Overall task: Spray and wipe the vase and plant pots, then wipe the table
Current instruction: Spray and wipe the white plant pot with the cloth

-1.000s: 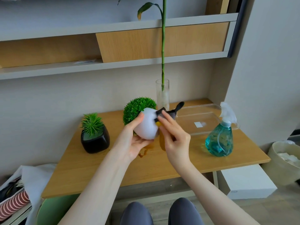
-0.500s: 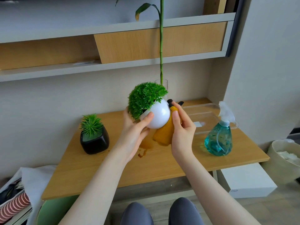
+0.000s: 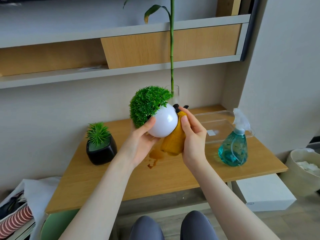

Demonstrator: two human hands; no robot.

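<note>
My left hand (image 3: 141,141) grips a round white plant pot (image 3: 164,122) with a bushy green plant (image 3: 147,105), held tilted above the wooden table (image 3: 173,174). My right hand (image 3: 192,135) holds an orange cloth (image 3: 174,141) with black trim against the pot's right side. A black square pot (image 3: 102,150) with a spiky green plant stands on the table at the left. Behind the white pot, a clear glass vase (image 3: 174,94) with a tall green stalk is partly hidden. A teal spray bottle (image 3: 233,149) stands at the right.
A brown liquid stain (image 3: 155,157) lies on the table under my hands. A clear plastic tray (image 3: 218,125) rests at the back right. Shelves run along the wall above. A beige bin (image 3: 304,167) and a white box (image 3: 265,193) sit on the floor to the right.
The white pot has been turned from bottom-toward-me to side-on and lifted, so the plant now shows up top. The cloth has shifted to the pot's right side.
</note>
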